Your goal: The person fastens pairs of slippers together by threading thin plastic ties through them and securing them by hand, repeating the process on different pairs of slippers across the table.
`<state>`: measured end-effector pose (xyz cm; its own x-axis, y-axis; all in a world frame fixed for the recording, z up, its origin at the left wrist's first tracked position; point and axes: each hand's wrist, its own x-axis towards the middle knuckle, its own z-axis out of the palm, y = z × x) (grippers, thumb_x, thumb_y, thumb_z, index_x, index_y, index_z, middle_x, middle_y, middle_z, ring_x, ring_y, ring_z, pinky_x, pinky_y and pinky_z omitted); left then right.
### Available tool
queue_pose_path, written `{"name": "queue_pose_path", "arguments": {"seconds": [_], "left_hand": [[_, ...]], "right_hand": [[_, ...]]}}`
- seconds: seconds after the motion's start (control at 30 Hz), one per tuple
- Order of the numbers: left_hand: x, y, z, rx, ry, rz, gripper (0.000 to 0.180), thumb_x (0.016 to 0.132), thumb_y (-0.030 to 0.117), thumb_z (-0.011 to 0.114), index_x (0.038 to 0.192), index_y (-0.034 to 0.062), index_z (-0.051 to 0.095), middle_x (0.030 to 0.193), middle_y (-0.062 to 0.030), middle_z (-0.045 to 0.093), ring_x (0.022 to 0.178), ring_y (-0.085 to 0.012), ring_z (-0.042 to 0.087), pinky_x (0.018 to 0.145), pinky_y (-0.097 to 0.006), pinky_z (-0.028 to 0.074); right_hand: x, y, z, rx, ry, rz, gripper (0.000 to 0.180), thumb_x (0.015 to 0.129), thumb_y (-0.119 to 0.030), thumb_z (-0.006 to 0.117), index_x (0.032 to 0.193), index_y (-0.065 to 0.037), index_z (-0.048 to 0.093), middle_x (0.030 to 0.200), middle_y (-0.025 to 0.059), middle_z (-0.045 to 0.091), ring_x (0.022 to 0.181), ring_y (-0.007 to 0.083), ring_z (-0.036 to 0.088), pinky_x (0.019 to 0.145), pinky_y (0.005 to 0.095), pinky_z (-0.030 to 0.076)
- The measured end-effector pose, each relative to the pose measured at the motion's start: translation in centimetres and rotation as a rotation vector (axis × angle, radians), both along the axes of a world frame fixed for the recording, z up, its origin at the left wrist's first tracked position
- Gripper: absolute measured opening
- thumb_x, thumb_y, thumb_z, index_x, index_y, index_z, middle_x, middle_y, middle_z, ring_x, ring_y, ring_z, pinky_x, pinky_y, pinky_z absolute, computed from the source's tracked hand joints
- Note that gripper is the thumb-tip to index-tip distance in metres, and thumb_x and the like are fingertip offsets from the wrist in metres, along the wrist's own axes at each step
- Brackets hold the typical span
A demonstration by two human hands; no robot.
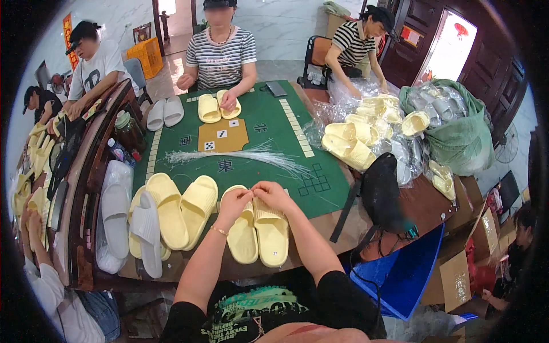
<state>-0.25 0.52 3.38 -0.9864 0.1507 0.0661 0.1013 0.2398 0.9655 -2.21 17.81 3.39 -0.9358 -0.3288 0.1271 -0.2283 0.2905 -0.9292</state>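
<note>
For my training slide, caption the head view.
Left hand and right hand, close together over a pair of yellow slippers at a green-topped table.

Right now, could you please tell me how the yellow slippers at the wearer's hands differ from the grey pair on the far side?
The yellow pair lies right in front of the wearer; the grey pair sits near the far left corner of the mat. The left hand and right hand are at the yellow pair's toe end, while no hand touches the grey pair. Both pairs are set side by side.
</note>
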Motion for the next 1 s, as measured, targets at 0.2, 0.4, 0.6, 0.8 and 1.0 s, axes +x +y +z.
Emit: {"name": "queue_pose_path", "arguments": {"seconds": [0.2, 0.4, 0.6, 0.8, 1.0], "left_hand": [[-0.1, -1.5, -1.5, 0.397, -0.196, 0.109, 0.014, 0.084, 0.014, 0.062, 0.087, 0.0004, 0.065, 0.078, 0.0001, 0.061, 0.070, -0.0066, 0.054, 0.063, -0.022, 0.044], [-0.6, 0.5, -1.9, 0.361, -0.038, 0.044, 0.017, 0.084, 0.019, 0.059, 0.084, 0.0029, 0.064, 0.075, -0.0016, 0.059, 0.072, -0.0094, 0.054, 0.066, -0.028, 0.046], [0.1, 0.6, -1.5, 0.191, 0.098, 0.123, 0.020, 0.078, 0.019, 0.063, 0.083, 0.0007, 0.066, 0.076, -0.0083, 0.065, 0.070, -0.0142, 0.060, 0.064, -0.029, 0.048], [0.8, -0.2, -0.5, 0.144, 0.056, 0.115, 0.019, 0.078, 0.019, 0.062, 0.082, -0.0002, 0.065, 0.075, -0.0082, 0.065, 0.069, -0.0151, 0.060, 0.064, -0.029, 0.047], [1.3, 0.0, 0.1, 0.121, 0.088, 0.093, 0.020, 0.077, 0.019, 0.062, 0.079, -0.0001, 0.065, 0.073, -0.0086, 0.065, 0.067, -0.0150, 0.060, 0.063, -0.029, 0.048]], "right_hand": [[0.7, -1.3, 0.4, 0.009, -0.033, 0.067, 0.009, 0.079, -0.011, 0.060, 0.081, -0.002, 0.062, 0.070, -0.0010, 0.059, 0.064, 0.0064, 0.051, 0.058, 0.0232, 0.044], [2.4, -1.1, 2.8, -0.052, -0.167, -0.012, 0.010, 0.074, -0.009, 0.062, 0.080, -0.001, 0.064, 0.073, 0.0000, 0.060, 0.069, 0.0086, 0.054, 0.063, 0.0241, 0.046], [0.5, 0.9, -1.3, 0.047, 0.025, 0.099, 0.004, 0.072, 0.000, 0.059, 0.075, 0.003, 0.059, 0.074, 0.0062, 0.057, 0.068, 0.0141, 0.052, 0.062, 0.0272, 0.044], [-0.2, 0.4, -2.2, 0.002, 0.025, 0.131, 0.008, 0.076, 0.000, 0.058, 0.070, 0.001, 0.053, 0.065, 0.0019, 0.054, 0.061, 0.0083, 0.047, 0.054, 0.0231, 0.039], [0.3, 0.4, -1.3, -0.036, -0.041, 0.125, 0.017, 0.082, -0.006, 0.057, 0.068, -0.003, 0.051, 0.060, -0.0040, 0.048, 0.054, 0.0024, 0.039, 0.048, 0.0193, 0.030]]}}
